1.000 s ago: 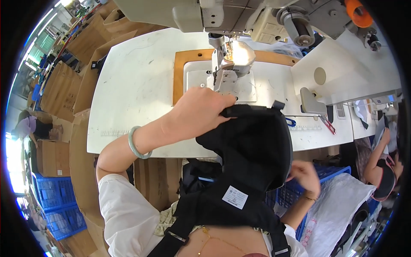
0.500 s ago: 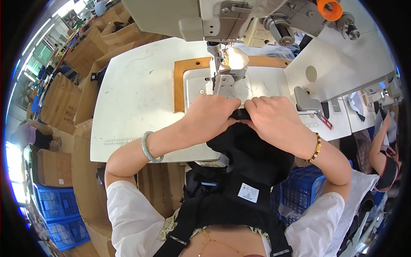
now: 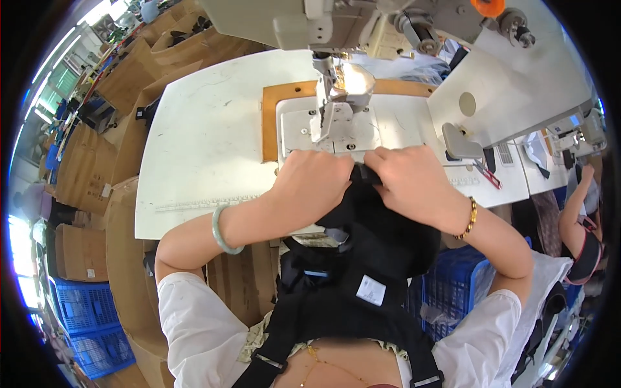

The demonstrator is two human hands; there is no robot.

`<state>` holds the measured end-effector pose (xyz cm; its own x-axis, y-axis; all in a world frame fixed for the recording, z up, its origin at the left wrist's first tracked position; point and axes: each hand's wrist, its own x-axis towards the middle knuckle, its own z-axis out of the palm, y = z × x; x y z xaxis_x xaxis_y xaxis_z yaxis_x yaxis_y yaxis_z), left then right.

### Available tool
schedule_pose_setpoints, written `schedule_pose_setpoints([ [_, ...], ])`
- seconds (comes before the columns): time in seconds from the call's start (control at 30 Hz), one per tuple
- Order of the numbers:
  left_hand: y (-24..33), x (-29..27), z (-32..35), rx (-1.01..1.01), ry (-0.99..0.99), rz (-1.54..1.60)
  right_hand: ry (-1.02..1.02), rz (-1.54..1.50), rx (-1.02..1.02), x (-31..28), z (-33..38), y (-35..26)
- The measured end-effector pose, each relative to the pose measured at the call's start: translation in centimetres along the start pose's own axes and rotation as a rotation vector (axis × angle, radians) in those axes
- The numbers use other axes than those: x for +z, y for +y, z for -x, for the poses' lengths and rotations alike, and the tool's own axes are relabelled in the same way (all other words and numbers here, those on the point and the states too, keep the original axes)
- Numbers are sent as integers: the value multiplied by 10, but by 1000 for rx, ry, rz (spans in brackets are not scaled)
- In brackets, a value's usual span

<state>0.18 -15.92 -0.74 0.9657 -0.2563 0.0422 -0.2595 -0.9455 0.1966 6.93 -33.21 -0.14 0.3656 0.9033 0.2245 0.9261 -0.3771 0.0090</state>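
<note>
- Black fabric piece (image 3: 401,226): 5 o'clock from the sewing machine (image 3: 336,107), beside the tabletop (image 3: 200,142).
- Left hand (image 3: 315,184), right hand (image 3: 414,184): fingers clamped on its band (image 3: 367,173) at 9 and 3 o'clock, probably keeping it taut.

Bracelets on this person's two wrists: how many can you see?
2: a pale green bangle on the left wrist and a dark and gold beaded bracelet on the right wrist. None seem hidden.

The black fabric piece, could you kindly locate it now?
In the head view, the black fabric piece is just right of centre, its upper end held by the left hand and right hand, in front of the sewing machine.
</note>
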Motion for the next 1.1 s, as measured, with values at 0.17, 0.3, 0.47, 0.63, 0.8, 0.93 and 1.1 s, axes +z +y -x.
schedule_pose_setpoints([
  [0.17,-13,-40,42,-139,66,-66,170,-106,-125,-6,-24,-32],
  [0.3,-29,-70,65,-66,171,-200,243,-163,-210,-3,-67,-57],
  [0.47,-50,-105,85,-143,292,-541,339,-15,-223,-8,-102,-68],
  [0.63,-105,-119,63,-276,454,-850,497,13,-187,-2,-62,-70],
  [0.8,-162,-95,3,-169,678,-1120,612,-272,185,24,-13,-6],
  [0.93,-181,-54,-70,16,864,-923,807,-534,593,41,-23,79],
  [1.1,-177,-9,-136,336,1088,-620,811,-81,212,60,-78,128],
])
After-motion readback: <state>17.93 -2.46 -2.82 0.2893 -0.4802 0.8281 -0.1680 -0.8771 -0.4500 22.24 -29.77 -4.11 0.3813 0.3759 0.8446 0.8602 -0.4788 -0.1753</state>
